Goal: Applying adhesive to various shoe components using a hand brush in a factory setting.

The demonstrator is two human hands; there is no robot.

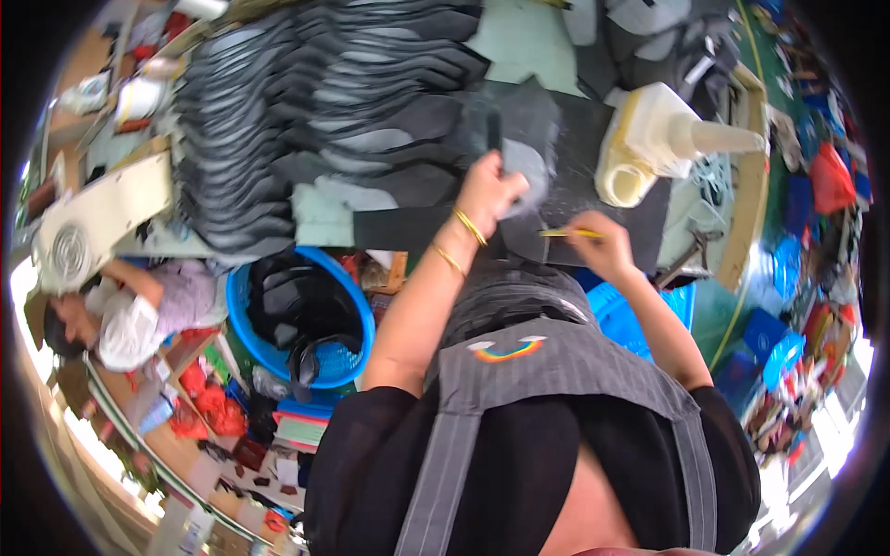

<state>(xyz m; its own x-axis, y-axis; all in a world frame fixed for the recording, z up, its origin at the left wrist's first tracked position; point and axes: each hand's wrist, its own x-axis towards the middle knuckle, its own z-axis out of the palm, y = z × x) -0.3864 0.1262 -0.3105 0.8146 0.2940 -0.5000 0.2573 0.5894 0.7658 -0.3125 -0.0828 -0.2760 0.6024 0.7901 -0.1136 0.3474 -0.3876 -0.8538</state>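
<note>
Smooth grey sheet work under two bare hands, 12 to 2 o'clock from centre.
Right hand (603, 246), toward 2, pinches a slim yellow stick (558, 233); the stick's far end is hidden in the fingers. Left hand (491, 185), near 12:30, curled at a thin grey piece (535, 116) toward 1; motion blur, cannot tell what it grips. Flat, speckled dark sheet (582, 153) beneath. Overlapping wavy-edged dark pieces (371, 107) from 10 to 12, cut off at top. Translucent, spouted plastic container (644, 139) at 2. Blue basket (366, 320) at 8:30, dark contents indistinct.
</note>
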